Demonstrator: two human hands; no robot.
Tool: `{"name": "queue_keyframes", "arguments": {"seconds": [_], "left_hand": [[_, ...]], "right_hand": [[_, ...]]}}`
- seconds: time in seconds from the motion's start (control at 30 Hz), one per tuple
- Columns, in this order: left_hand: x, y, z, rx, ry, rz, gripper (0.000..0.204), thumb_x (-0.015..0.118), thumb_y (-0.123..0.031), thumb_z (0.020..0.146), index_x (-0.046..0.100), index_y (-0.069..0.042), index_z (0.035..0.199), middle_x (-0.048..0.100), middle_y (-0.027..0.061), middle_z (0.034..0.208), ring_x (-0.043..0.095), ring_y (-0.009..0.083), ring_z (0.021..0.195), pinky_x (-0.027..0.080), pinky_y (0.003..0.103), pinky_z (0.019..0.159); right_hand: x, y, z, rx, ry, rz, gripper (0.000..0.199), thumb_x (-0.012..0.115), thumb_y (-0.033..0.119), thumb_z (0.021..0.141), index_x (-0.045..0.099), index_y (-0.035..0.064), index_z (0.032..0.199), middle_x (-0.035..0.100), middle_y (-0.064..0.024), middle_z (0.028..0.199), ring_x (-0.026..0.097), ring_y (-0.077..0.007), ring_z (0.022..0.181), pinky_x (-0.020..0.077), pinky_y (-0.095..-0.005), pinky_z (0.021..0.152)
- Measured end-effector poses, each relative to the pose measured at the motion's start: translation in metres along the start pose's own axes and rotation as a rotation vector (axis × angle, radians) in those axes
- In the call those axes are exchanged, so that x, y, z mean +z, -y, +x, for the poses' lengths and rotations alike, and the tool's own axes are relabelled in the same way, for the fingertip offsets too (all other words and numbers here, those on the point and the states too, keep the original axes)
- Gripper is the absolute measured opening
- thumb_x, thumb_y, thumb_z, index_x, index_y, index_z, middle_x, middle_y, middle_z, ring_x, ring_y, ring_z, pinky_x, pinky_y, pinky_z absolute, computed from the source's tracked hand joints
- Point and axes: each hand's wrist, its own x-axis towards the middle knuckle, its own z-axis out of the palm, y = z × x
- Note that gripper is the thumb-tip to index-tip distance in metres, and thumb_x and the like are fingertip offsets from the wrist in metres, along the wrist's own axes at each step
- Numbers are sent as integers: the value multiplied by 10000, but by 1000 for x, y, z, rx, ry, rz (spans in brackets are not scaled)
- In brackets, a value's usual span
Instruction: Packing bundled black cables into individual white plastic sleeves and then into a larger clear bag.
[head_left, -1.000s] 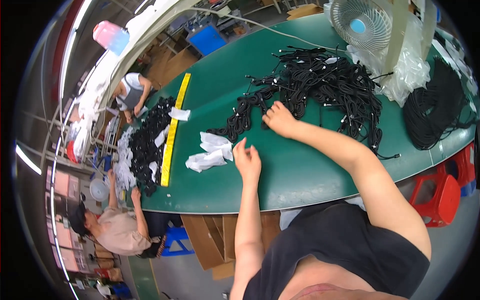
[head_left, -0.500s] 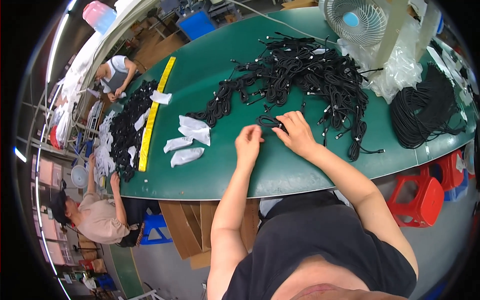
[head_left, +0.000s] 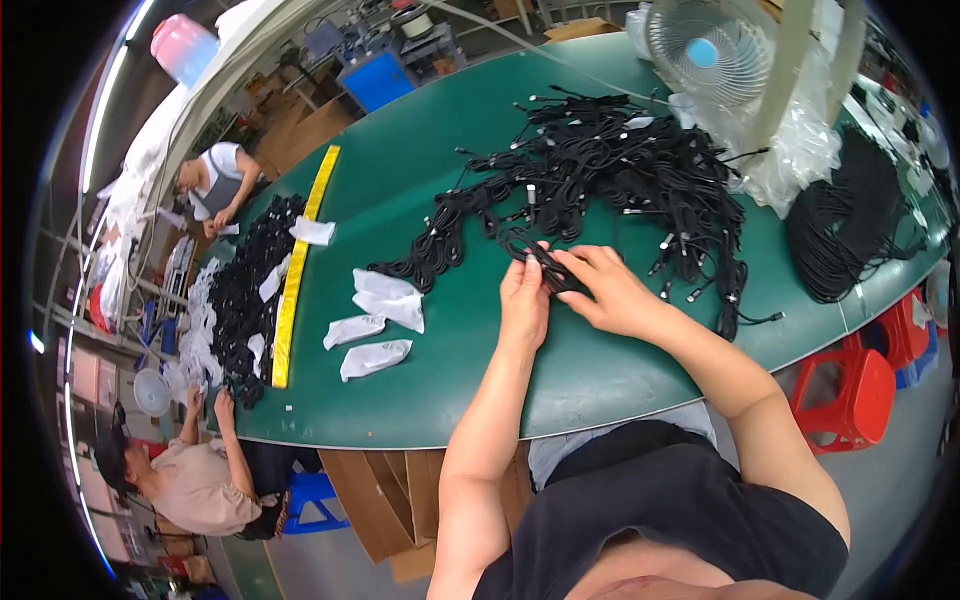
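Observation:
A coiled black cable (head_left: 517, 241) with a pale connector standing up is between my two hands, just above the green table. My left hand (head_left: 525, 305) pinches the near left side of the coil with thumb and fingers. From the right, my right hand (head_left: 612, 292) is closed round the other side, its fingers bent over the loops. Beyond both hands spreads a large pile of coiled black cables (head_left: 590, 165), many with light metal plugs. Several white packets (head_left: 385, 298) lie to the left of my left hand. My fingers hide part of the held coil.
The green table (head_left: 450, 385) has a yellow strip (head_left: 305, 265) across its left part, with more black cables (head_left: 245, 310) beyond it. Two people work there. A fan (head_left: 705, 52), clear plastic bags (head_left: 800, 150) and a thick black cable bundle (head_left: 845, 230) stand right. Red stools (head_left: 850, 395) are below.
My left hand has moved in from beside the coil and now grips it together with my right hand. The whole view has shifted slightly.

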Motion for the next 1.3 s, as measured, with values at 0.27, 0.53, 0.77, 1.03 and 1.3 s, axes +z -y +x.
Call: {"name": "queue_keyframes", "arguments": {"seconds": [0.27, 0.53, 0.77, 1.03, 1.3], "left_hand": [[-10, -5, -8, 23, 6, 65, 268, 552, -212, 923, 501, -35, 1118, 602, 55, 965, 564, 118, 875, 457, 263, 791], [-3, 1, -16, -36, -34, -28, 244, 583, -189, 903, 509, -40, 1082, 597, 48, 962, 562, 134, 877, 453, 286, 807], [0, 12, -25, -149, 37, -8, 220, 578, -158, 904, 512, -37, 1075, 594, 62, 988, 554, 134, 897, 440, 280, 832], [5, 4, -21, -64, -62, -61, 218, 559, -187, 917, 512, -29, 1060, 602, 70, 954, 563, 131, 890, 450, 286, 817], [5, -4, -21, -56, -104, -7, 204, 556, -185, 919, 517, -30, 1046, 603, 49, 941, 564, 117, 855, 446, 259, 795]], "right_hand": [[-4, 11, -4, -13, -67, 33, 110, 627, 142, 789, 634, 37, 819, 589, -81, 646, 594, -278, 585, 484, -368, 547], [-11, 12, -6, -140, -71, -197, 74, 652, 78, 744, 585, 45, 745, 548, -74, 644, 571, -240, 574, 449, -351, 493], [-7, 12, -8, -103, -21, -212, 114, 662, 98, 720, 559, 48, 721, 537, -65, 654, 563, -228, 588, 470, -334, 512], [-10, 11, -3, -100, -46, -126, 137, 670, 110, 719, 549, 50, 739, 537, -73, 665, 562, -237, 584, 465, -351, 495], [-9, 16, -6, 54, 6, -17, 142, 659, 93, 735, 530, 37, 761, 560, -97, 689, 587, -265, 589, 467, -373, 489]]}}
